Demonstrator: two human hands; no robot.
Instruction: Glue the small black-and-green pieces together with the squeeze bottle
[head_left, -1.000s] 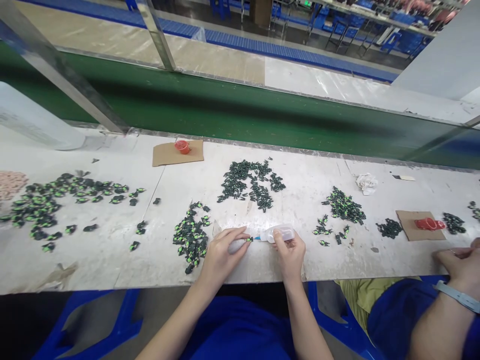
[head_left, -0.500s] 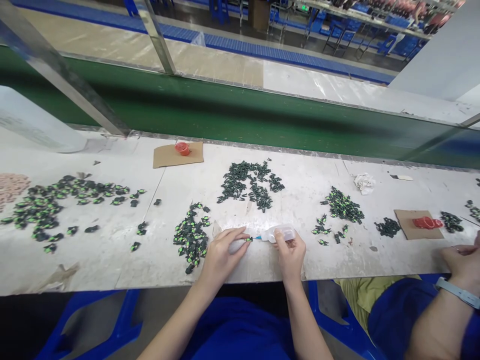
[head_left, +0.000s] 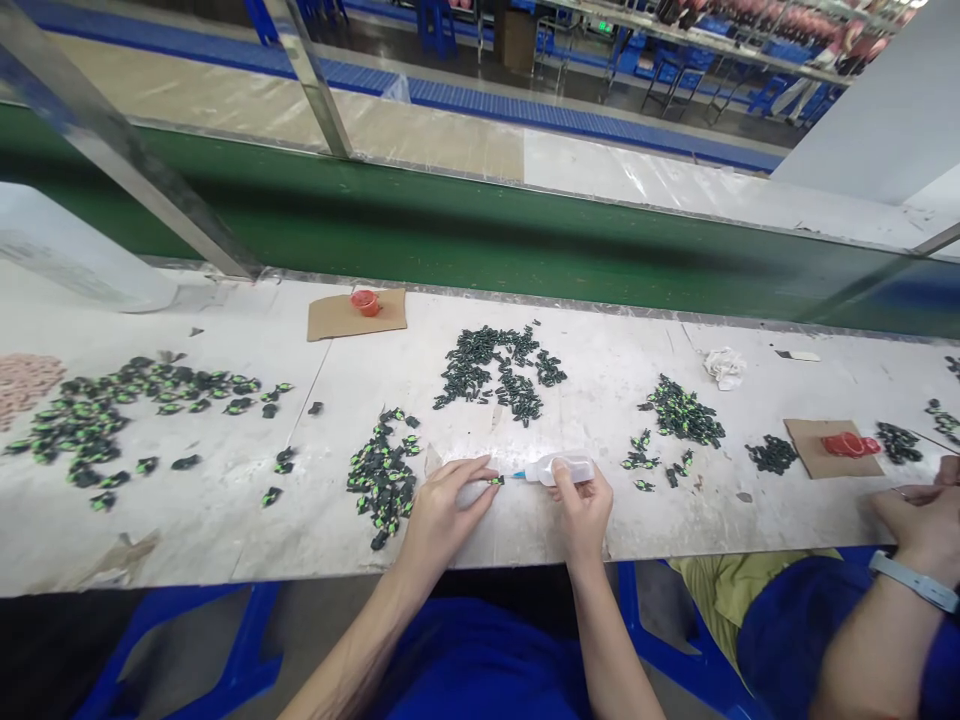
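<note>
Between the fingertips of my left hand (head_left: 448, 507) is a small black-and-green part (head_left: 496, 481), pinched just above the white table (head_left: 300, 520). My right hand (head_left: 583, 502) is wrapped round a clear squeeze bottle (head_left: 561, 469), held sideways. Its thin blue nozzle (head_left: 519, 475) points left toward the part, with a small gap between them. A pile of black-and-green parts (head_left: 381, 475) lies left of my left hand. Beyond both hands is a heap of small dark green pieces (head_left: 480, 360).
A red cup (head_left: 365, 302) sits on cardboard (head_left: 330, 318) at the back. More black-and-green parts (head_left: 90, 420) spread at the left, another heap (head_left: 684, 410) at the right. A co-worker's hand (head_left: 919, 515) is at the far right, near a red container (head_left: 847, 444). A green barrier (head_left: 450, 235) runs behind.
The bottle's nozzle has drawn back slightly to the right from the part. My left hand keeps its pinch in nearly the same place.
</note>
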